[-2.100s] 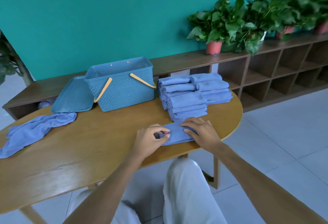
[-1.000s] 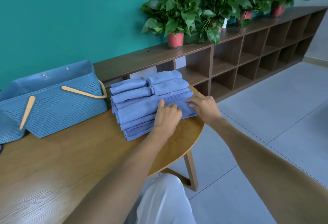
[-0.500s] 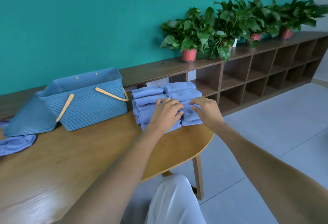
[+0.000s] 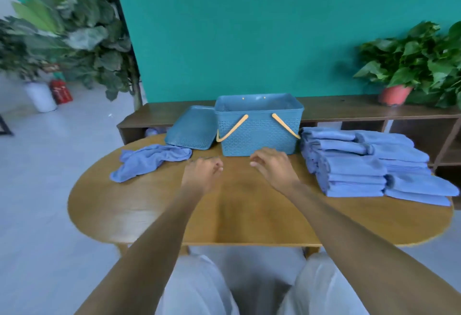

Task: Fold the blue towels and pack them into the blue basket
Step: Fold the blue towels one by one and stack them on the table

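The blue basket with tan handles stands open at the back middle of the wooden table. Stacks of folded blue towels fill the table's right side. One crumpled blue towel lies at the left, beside the basket lid. My left hand hovers over the table in front of the basket, fingers loosely curled, holding nothing. My right hand hovers next to it, just before the basket's front wall, fingers relaxed and empty.
The basket's blue lid leans against the basket's left side. A dark wooden shelf unit runs behind the table, with potted plants on it at the right. A large leafy plant stands at the far left.
Both hands have left the folded stacks, where they were pressing a towel down, and moved left to the table's middle in front of the basket. The view has swung left.
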